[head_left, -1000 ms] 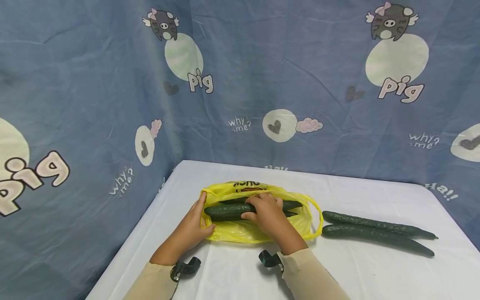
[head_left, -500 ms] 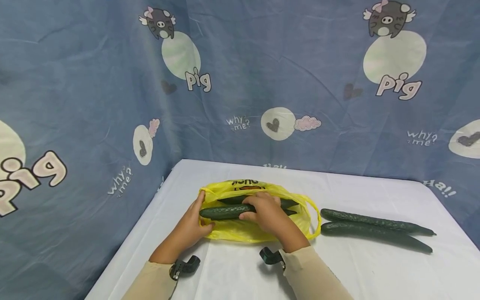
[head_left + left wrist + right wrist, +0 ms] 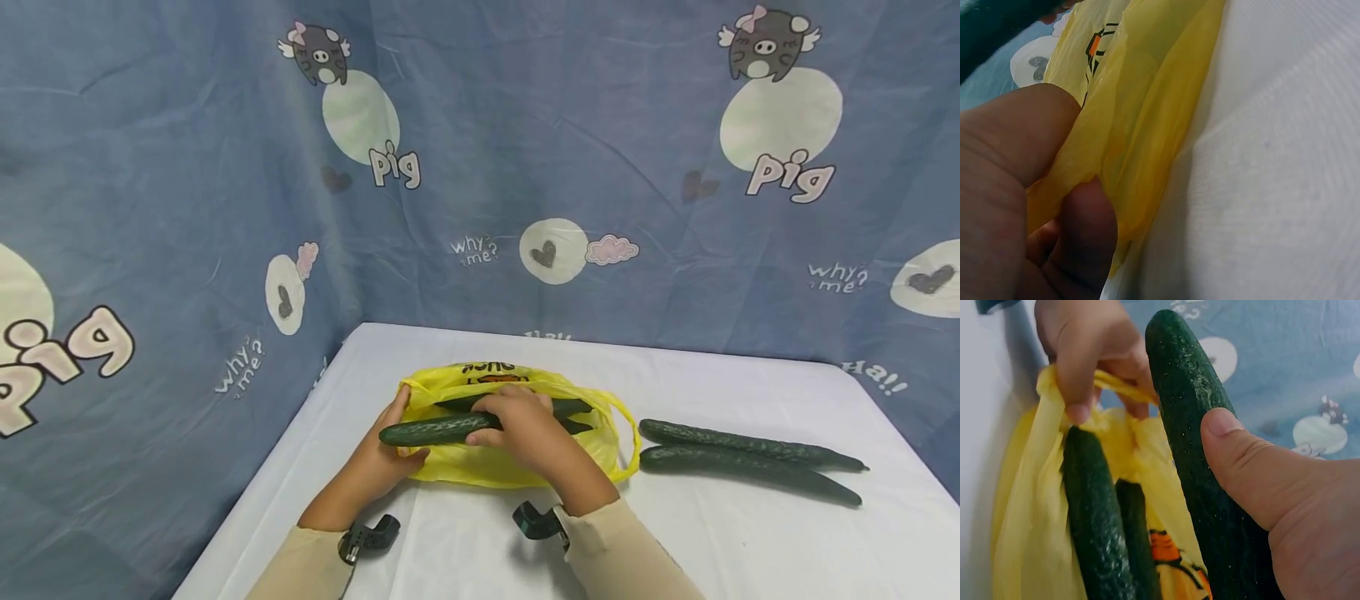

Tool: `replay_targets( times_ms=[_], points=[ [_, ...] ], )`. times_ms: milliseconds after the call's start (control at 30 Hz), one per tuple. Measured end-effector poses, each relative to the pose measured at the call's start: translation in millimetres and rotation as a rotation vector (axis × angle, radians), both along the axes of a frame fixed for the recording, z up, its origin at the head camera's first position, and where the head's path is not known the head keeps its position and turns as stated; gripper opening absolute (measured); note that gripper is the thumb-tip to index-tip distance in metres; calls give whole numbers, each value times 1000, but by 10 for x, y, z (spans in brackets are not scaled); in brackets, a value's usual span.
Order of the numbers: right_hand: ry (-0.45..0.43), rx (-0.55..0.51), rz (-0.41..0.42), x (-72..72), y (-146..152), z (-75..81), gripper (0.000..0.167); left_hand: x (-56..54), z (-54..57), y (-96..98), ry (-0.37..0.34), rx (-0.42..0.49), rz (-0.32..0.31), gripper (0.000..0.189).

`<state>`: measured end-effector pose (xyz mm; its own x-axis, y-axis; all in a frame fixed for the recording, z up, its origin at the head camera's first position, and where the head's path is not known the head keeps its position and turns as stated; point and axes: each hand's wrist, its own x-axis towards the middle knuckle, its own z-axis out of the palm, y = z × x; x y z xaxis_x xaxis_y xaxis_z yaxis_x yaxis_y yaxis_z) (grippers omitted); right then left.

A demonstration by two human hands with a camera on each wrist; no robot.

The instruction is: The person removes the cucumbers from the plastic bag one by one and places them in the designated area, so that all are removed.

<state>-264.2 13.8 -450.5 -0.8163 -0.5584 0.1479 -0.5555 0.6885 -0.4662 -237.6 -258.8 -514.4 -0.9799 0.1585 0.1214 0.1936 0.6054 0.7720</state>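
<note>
My right hand point(image 3: 521, 425) grips a dark green cucumber point(image 3: 427, 430), thumb along its near side in the right wrist view. This cucumber is raised above the bag's mouth, its left end reaching over my left hand point(image 3: 382, 450). With thumb and fingers my left hand pinches the left rim of a yellow plastic bag point(image 3: 480, 468), as the left wrist view shows close up. Inside the bag lie two more cucumbers, a nearer one point(image 3: 1094, 512) and one behind it point(image 3: 1134, 531); the right hand partly covers them in the head view.
Two cucumbers, a rear one point(image 3: 742, 442) and a front one point(image 3: 750, 473), lie side by side right of the bag on a white-covered table point(image 3: 750, 550). The bag's handle loop point(image 3: 630, 433) points toward them. A blue printed curtain point(image 3: 450, 167) hangs behind and to the left.
The cucumber in the right hand has shifted left and lifted, its left end now crossing the bag's rim over the left hand. The left hand keeps its place on the bag.
</note>
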Motion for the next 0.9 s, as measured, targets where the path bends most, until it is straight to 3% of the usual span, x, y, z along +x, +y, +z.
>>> replay_targets(
  times_ms=[267, 533, 900],
  points=[
    [-15, -40, 42, 98, -13, 107, 44, -10, 20, 12, -56, -28, 32, 113],
    [15, -49, 56, 171, 8, 252, 46, -29, -19, -8, -1, -32, 14, 111],
    [65, -20, -19, 224, 136, 398, 53, -58, -43, -2, -10, -13, -3, 118]
  ],
)
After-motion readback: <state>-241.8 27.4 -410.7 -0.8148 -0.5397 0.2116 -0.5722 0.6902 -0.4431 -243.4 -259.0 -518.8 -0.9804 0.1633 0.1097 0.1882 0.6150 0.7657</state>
